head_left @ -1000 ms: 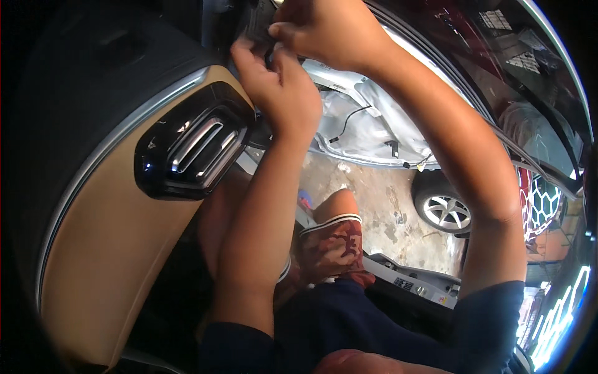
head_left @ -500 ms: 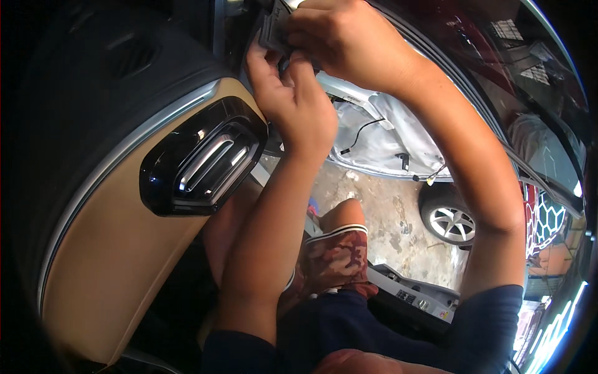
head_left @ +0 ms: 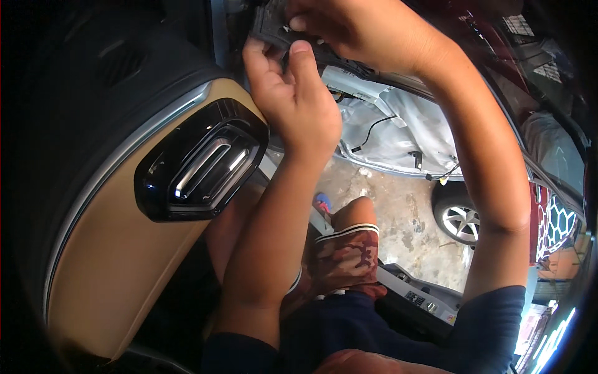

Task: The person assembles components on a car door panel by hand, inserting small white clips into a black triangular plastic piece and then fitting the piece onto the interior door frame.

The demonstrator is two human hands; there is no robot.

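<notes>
Both my arms are raised to the top edge of the picture, by a dark trim piece [head_left: 269, 23] that runs partly out of frame. My left hand [head_left: 298, 103] grips its lower edge, with curled fingers beneath and the thumb pointing up along it. Over the piece, my right hand [head_left: 361, 28] is closed with its fingertips pinched together. Whatever those fingertips hold is hidden or too small to name. A small light spot shows on the dark piece beside them.
At left is a tan and black dashboard [head_left: 118, 262] with a glossy black air vent [head_left: 212, 162]. Beyond my right arm hangs an opened car door [head_left: 398, 134] with silvery lining and loose wires. A wheel [head_left: 458, 215] stands on the stained floor [head_left: 398, 206]. A grey door sill [head_left: 423, 293] lies beside my legs.
My right hand has shifted slightly up and right along the dark trim piece, showing more of its face. The left hand keeps its grip. The whole view has shifted a little.
</notes>
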